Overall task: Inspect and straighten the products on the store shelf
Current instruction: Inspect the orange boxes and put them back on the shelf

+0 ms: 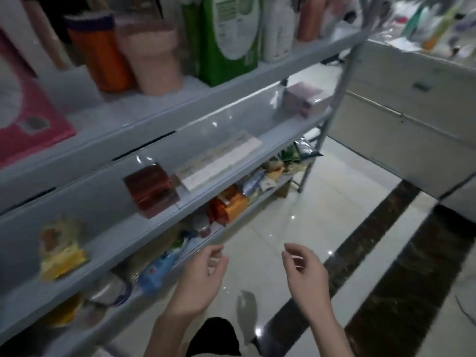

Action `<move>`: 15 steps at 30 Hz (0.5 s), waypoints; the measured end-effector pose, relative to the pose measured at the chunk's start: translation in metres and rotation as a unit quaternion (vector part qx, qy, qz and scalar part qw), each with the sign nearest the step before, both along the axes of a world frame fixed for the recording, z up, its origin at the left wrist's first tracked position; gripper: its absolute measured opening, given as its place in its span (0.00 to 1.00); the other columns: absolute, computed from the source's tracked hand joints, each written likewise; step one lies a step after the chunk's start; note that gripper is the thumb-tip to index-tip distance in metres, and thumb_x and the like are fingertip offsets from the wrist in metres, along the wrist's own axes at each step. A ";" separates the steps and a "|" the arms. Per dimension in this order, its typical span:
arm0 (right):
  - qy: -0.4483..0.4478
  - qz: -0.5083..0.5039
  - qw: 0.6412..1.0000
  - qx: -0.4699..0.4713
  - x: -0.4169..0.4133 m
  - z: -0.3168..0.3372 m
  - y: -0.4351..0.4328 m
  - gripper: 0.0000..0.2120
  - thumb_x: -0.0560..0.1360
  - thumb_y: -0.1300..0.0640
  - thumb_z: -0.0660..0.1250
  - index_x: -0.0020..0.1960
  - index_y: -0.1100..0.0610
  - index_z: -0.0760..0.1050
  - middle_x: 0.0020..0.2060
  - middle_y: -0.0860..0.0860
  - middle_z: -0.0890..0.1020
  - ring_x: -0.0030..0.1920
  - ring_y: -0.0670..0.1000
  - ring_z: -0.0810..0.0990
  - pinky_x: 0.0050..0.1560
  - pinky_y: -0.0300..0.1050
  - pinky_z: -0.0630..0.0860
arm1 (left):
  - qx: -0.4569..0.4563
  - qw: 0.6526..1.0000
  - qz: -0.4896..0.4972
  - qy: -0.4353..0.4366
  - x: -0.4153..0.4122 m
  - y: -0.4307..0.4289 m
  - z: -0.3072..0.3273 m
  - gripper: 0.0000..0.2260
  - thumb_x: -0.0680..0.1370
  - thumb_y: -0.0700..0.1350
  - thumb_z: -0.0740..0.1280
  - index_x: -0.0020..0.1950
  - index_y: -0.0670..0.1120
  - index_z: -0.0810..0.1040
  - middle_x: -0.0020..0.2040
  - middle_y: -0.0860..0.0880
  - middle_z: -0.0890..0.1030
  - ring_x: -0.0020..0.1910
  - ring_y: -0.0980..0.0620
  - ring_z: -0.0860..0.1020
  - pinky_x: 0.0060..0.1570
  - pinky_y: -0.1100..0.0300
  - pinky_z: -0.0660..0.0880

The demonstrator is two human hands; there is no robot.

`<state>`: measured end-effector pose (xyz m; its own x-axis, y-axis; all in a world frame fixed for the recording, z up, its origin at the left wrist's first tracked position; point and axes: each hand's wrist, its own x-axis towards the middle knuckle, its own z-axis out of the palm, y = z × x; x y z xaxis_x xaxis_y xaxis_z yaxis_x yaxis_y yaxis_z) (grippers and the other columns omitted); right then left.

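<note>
Grey shelf (134, 305) of products (154, 274) just beside left hand (198, 282); right hand (306, 274) apart; both hands slack, seemingly empty.

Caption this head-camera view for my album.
Empty left hand and right hand hover before grey shelves holding a red box.

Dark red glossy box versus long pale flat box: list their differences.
The dark red glossy box is short and blocky; the long pale flat box is elongated and thinner. The red one reflects light; the pale one looks dull. Both lie adjacent on the grey middle shelf.
</note>
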<state>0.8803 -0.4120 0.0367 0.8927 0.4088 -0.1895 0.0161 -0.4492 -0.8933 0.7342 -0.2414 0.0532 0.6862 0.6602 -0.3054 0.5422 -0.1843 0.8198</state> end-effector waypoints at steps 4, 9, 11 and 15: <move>0.015 -0.056 0.998 -0.018 0.041 -0.013 -0.020 0.07 0.82 0.52 0.68 0.59 0.48 0.80 0.54 0.42 0.81 0.53 0.39 0.79 0.49 0.33 0.73 | -0.011 0.999 -0.051 0.016 0.064 0.001 -0.009 0.10 0.83 0.51 0.66 0.64 0.55 0.76 0.56 0.58 0.79 0.56 0.63 0.78 0.49 0.72 0.71; 0.015 -0.086 0.996 -0.035 0.111 -0.025 -0.016 0.08 0.81 0.52 0.68 0.60 0.48 0.81 0.55 0.43 0.81 0.54 0.40 0.79 0.55 0.38 0.76 | -0.012 0.997 -0.070 0.019 0.147 0.012 -0.019 0.07 0.82 0.47 0.67 0.59 0.56 0.78 0.54 0.56 0.81 0.54 0.62 0.79 0.48 0.74 0.71; 0.007 -0.090 0.995 -0.041 0.146 -0.024 -0.006 0.08 0.82 0.52 0.68 0.60 0.48 0.80 0.55 0.43 0.81 0.53 0.39 0.79 0.52 0.35 0.74 | -0.014 0.997 -0.074 0.023 0.188 0.021 -0.021 0.07 0.82 0.47 0.66 0.59 0.55 0.78 0.54 0.55 0.81 0.52 0.64 0.78 0.44 0.76 0.71; -0.014 -0.091 0.994 -0.052 0.226 -0.006 0.013 0.10 0.82 0.51 0.67 0.62 0.48 0.80 0.56 0.41 0.80 0.53 0.38 0.79 0.48 0.30 0.73 | 0.001 0.995 -0.092 0.024 0.278 0.044 -0.018 0.11 0.83 0.50 0.65 0.65 0.52 0.78 0.53 0.56 0.80 0.51 0.65 0.76 0.43 0.71 0.70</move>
<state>1.1058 -0.3988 0.0305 0.9558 0.2188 -0.1963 -0.0504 -0.5360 -0.8427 1.0122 -0.1976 0.0353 0.7805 0.5246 -0.3401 0.5376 -0.2854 0.7935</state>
